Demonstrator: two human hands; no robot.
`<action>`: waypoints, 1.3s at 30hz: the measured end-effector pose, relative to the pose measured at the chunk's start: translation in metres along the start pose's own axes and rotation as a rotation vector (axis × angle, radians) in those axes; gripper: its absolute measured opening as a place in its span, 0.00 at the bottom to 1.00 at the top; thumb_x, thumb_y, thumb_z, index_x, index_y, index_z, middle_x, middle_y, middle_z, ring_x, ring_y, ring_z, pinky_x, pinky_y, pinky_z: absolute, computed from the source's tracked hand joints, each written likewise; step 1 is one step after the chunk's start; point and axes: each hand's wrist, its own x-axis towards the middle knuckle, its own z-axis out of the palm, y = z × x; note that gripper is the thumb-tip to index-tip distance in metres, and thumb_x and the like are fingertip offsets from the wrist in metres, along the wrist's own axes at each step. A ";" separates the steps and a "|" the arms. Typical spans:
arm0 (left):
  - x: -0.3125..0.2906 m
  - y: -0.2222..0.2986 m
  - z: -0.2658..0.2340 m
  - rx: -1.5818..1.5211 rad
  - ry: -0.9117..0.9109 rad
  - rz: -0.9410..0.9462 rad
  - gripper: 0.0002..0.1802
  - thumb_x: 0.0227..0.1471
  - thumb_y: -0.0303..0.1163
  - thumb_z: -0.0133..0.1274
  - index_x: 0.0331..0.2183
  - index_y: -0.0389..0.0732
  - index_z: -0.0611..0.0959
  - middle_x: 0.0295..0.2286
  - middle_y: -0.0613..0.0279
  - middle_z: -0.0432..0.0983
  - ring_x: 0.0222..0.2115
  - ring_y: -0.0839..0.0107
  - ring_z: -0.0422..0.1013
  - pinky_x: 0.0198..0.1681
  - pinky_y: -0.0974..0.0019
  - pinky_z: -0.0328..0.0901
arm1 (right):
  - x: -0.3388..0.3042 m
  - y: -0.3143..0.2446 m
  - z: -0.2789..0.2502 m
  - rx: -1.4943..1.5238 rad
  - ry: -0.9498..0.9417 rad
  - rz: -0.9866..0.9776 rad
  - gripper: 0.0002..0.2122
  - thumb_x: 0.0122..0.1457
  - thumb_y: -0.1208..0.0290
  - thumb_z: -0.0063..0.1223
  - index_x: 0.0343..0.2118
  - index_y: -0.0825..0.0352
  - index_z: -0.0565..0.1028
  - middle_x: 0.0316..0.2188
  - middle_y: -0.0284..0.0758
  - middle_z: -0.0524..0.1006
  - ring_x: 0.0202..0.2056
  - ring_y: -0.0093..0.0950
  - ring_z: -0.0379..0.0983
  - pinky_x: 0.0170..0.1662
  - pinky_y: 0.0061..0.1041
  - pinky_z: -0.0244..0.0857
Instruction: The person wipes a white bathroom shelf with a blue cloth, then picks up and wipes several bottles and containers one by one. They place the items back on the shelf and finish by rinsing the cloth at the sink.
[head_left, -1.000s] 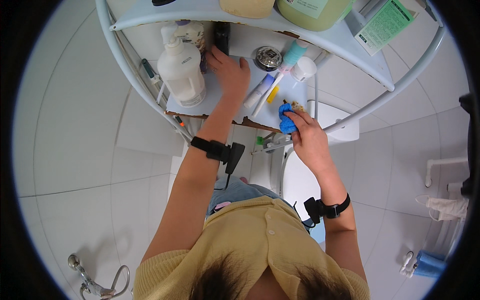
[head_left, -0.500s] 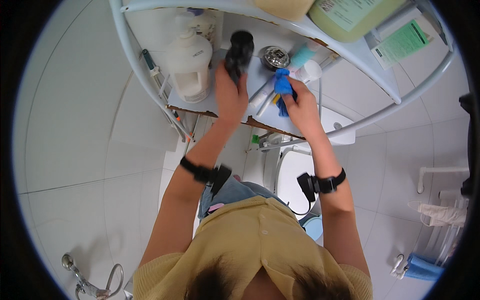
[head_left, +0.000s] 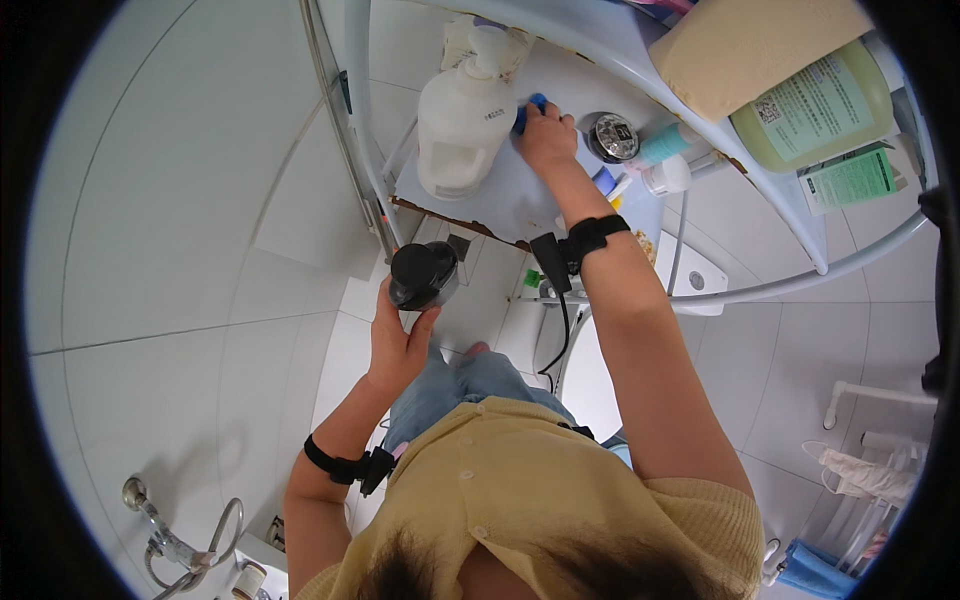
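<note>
Your left hand (head_left: 396, 342) has its grip round the black bottle (head_left: 425, 276), off the shelf (head_left: 540, 206), seemingly leaving room for your right hand (head_left: 549, 140), its grip closed over the blue cloth (head_left: 537, 101) beside the white bottle (head_left: 462, 125)!

Upper centre, I have a pale, chipped shelf (head_left: 525, 207) before me. On it — a white pump bottle (head_left: 465, 125) at left, a round dark container (head_left: 613, 138) further right.

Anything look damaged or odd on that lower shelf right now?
Yes. The lower shelf's front edge looks chipped and rust-brown, and a brownish patch mars its pale right end. The right hand, with the blue cloth, is farther back.
</note>
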 end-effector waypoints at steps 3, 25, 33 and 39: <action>0.005 -0.001 -0.007 -0.014 -0.049 0.024 0.34 0.53 0.21 0.56 0.58 0.34 0.61 0.46 0.45 0.73 0.45 0.53 0.74 0.49 0.61 0.66 | -0.013 -0.002 -0.005 0.037 0.010 -0.208 0.22 0.55 0.71 0.51 0.55 0.52 0.71 0.59 0.34 0.66 0.59 0.43 0.62 0.57 0.41 0.62; 0.044 0.000 -0.031 -0.113 -0.220 0.056 0.32 0.52 0.24 0.58 0.56 0.33 0.64 0.45 0.51 0.72 0.45 0.62 0.70 0.51 0.63 0.63 | -0.157 -0.020 -0.068 0.297 -0.280 -0.225 0.15 0.51 0.73 0.52 0.44 0.62 0.77 0.46 0.41 0.75 0.39 0.42 0.75 0.42 0.34 0.72; 0.056 0.026 -0.019 -0.647 -0.390 -0.089 0.31 0.59 0.27 0.52 0.59 0.35 0.58 0.51 0.58 0.66 0.52 0.70 0.63 0.57 0.64 0.57 | -0.210 -0.016 -0.126 1.186 0.285 -0.289 0.14 0.56 0.77 0.47 0.46 0.67 0.70 0.47 0.35 0.70 0.45 0.23 0.69 0.44 0.26 0.70; 0.071 0.067 0.002 -0.834 -0.428 0.000 0.31 0.62 0.27 0.48 0.61 0.38 0.55 0.53 0.59 0.64 0.55 0.72 0.60 0.59 0.64 0.56 | -0.240 -0.034 -0.151 0.704 0.509 -0.521 0.22 0.46 0.75 0.54 0.48 0.62 0.74 0.58 0.45 0.65 0.53 0.49 0.63 0.58 0.42 0.58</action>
